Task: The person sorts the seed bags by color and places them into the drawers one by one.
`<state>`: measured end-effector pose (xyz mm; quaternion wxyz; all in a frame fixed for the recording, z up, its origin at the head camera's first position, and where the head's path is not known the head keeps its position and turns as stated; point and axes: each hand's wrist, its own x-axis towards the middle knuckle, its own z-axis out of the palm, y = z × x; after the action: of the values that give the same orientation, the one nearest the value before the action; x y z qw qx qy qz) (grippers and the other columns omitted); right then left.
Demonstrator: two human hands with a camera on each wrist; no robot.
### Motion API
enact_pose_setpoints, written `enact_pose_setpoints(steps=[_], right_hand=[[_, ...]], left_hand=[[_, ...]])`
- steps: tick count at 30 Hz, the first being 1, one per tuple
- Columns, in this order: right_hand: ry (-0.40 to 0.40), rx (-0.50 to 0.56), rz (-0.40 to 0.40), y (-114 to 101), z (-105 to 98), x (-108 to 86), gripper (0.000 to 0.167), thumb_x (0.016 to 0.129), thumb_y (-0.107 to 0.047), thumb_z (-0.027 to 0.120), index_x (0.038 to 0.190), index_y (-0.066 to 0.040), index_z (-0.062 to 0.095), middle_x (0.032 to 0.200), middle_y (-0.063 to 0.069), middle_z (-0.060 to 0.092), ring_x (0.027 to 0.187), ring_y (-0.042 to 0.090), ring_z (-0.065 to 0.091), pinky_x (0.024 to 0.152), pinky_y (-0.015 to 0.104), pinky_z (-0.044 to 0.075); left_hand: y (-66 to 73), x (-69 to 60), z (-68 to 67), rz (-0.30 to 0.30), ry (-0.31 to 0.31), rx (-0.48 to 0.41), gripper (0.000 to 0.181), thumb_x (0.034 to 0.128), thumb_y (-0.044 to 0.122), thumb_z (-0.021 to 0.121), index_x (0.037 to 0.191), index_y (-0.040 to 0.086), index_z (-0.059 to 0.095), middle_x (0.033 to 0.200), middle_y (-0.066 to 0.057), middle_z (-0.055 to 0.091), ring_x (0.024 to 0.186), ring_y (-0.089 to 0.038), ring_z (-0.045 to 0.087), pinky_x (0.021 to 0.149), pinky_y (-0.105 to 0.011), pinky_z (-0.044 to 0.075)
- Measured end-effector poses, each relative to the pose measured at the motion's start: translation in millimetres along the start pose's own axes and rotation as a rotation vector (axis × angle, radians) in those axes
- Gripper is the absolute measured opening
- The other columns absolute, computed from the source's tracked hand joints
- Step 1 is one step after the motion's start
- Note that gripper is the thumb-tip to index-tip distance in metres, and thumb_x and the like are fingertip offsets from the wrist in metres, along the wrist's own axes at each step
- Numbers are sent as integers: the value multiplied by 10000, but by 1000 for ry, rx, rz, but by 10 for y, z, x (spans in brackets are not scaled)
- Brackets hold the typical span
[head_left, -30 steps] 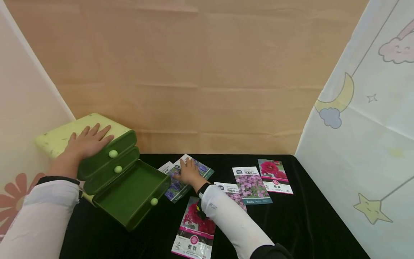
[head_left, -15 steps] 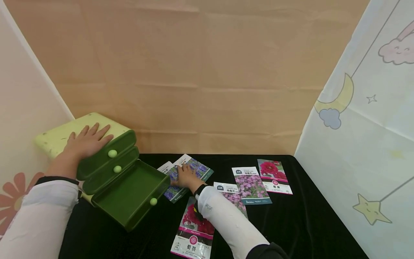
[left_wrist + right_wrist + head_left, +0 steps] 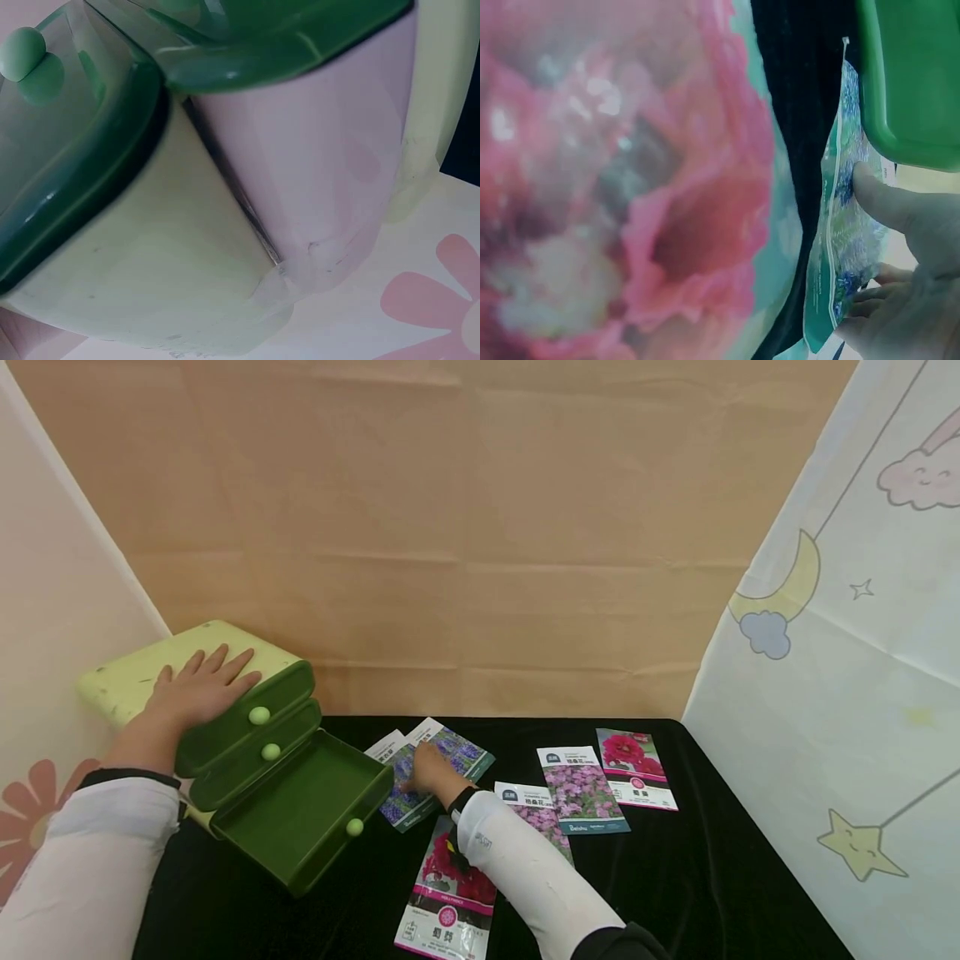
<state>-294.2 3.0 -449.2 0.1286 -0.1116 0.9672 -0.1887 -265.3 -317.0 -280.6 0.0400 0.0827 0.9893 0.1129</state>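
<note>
My left hand (image 3: pixel 201 693) rests spread on the pale yellow top of a small drawer box (image 3: pixel 142 672) in the head view. The box has dark green drawer fronts with round knobs, and its lowest drawer (image 3: pixel 300 810) is pulled out. To the right of it, my right hand (image 3: pixel 433 772) grips a purple-flower seed packet (image 3: pixel 397 810). In the right wrist view the thumb lies on this packet (image 3: pixel 851 225), with the fingers curled at its other edge. Another purple-flower packet (image 3: pixel 465 752) lies partly under that hand. The left wrist view shows only the box's side (image 3: pixel 172 240), not the hand.
A red hollyhock packet (image 3: pixel 447 893) lies in front, below the right forearm. Rightward are pink-flower packets (image 3: pixel 585 789), (image 3: pixel 536 802) overlapping each other and a red-flower packet (image 3: pixel 637 768). Black cloth (image 3: pixel 720 877) covers the table; a brown paper wall (image 3: pixel 480 527) stands behind.
The right hand's fingers were spread over the purple-flower packets and have curled in at the packet. The left hand has stayed on the box top.
</note>
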Motion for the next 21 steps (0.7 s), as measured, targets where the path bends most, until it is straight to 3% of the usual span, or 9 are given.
enact_pose_setpoints(steps=[5,8,10,12,16,19,21], right_hand=[[43,179,26,1,-1,-8,991,795,-191,812,1503,61,166,1494,219,386,1281,313,499,994,376,484],[65,198,22,-5,-34,-11,957,809,-129,792,1509,55,166,1328,204,560,1059,294,631,773,359,538],[92,181,5,1,-76,-18,846,816,-88,775,1465,71,255,1134,186,644,833,265,644,608,335,486],[112,175,4,8,-135,-24,751,826,-70,757,1424,63,322,1012,173,665,700,242,606,534,321,430],[125,238,24,60,-278,-31,657,858,-57,717,1415,20,377,1222,184,613,820,252,614,590,322,458],[130,301,28,115,-389,-38,645,874,-79,708,1435,2,401,1375,182,531,1033,295,621,737,364,529],[137,342,26,156,-461,-47,636,871,-98,718,1429,-4,427,1390,181,523,1108,310,608,822,392,540]], left_hand=[[-8,-1,8,1,5,-8,792,986,639,206,1564,146,-17,1569,-304,-80,1393,-574,-99,1016,-771,-122],[-19,-4,3,2,8,-7,791,986,641,203,1564,150,-19,1570,-304,-80,1392,-577,-97,1014,-773,-121],[-33,2,3,4,9,-6,796,983,647,205,1564,151,-18,1570,-304,-79,1392,-577,-96,1012,-774,-122],[-52,7,0,5,8,-3,796,983,646,205,1564,150,-20,1569,-306,-79,1390,-580,-93,1010,-776,-119],[-100,19,-7,5,4,1,788,989,636,205,1564,146,-20,1566,-312,-76,1385,-588,-88,1007,-782,-108],[-141,21,-26,8,2,-9,774,1000,613,207,1562,122,2,1559,-327,-64,1381,-595,-84,1002,-789,-93],[-169,13,-49,18,3,-41,755,1018,572,205,1554,73,21,1548,-347,-56,1375,-603,-81,999,-794,-84]])
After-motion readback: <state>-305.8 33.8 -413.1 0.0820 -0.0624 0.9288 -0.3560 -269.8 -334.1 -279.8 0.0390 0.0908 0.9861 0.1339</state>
